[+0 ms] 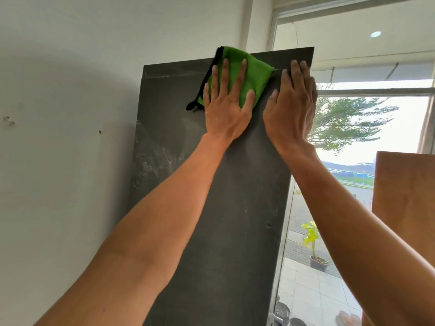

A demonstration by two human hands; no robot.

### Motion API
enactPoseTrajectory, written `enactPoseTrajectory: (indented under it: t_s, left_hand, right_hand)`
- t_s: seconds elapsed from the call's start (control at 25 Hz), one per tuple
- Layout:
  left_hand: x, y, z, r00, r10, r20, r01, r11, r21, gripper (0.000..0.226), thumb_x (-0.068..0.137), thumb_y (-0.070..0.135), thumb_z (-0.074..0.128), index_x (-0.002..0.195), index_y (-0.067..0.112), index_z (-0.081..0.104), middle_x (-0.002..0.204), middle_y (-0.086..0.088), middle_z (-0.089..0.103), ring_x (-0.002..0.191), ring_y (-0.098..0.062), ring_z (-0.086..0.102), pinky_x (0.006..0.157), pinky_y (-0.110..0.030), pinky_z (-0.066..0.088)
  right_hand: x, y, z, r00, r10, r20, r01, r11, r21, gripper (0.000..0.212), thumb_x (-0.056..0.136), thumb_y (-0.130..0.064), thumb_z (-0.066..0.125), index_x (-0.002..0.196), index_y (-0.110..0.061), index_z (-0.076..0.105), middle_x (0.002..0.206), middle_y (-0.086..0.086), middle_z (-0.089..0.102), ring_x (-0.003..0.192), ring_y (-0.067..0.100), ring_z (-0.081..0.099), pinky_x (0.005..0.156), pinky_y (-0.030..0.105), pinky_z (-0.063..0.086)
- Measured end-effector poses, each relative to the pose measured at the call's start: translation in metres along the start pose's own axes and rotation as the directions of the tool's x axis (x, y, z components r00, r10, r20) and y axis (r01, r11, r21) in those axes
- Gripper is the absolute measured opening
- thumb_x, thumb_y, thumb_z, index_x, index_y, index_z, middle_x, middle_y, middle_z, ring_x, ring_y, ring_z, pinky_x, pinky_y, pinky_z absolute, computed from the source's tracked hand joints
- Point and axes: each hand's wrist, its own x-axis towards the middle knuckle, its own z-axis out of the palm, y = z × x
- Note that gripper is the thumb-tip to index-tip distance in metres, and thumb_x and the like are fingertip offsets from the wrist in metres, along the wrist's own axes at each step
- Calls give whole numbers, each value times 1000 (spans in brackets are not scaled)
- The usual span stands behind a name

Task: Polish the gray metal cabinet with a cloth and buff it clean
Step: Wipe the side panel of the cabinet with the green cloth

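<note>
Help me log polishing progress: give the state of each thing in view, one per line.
Tall gray metal cabinet: upright beside the white wall, pale smears on its left part.
Green cloth with black edging: folded, pressed flat near the cabinet's top.
Left hand: open, fingers spread on the cloth.
Right hand: open, fingers straight, on the cabinet's upper right.

The white wall (58, 114) stands close along the left edge of the gray cabinet (235, 220). The cabinet's lower face is bare. Right of it stands a brown panel (404, 196), with a gap between them.
</note>
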Motion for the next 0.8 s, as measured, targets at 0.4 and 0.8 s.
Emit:
enactPoseTrajectory:
  t_s: [0.4,0.8]
  left_hand:
    - [-7,21,-11,984,133,117,-134,991,-4,71,93,53,27,162,42,14,173,1,4,159,-22,-3,127,-51,4]
    - [-41,21,-4,912,388,134,-398,916,54,64,102,60,26,162,37,19,172,-4,11,159,-26,1,126,-55,9]
  right_hand:
    - [-14,6,-15,999,-4,-32,12,970,243,62,91,-14,24,140,11,51,149,24,49,145,36,40,121,38,31]
    - [-40,11,-23,993,85,-84,-46,921,387,60,73,10,42,130,12,59,137,24,60,136,38,50,115,8,16]
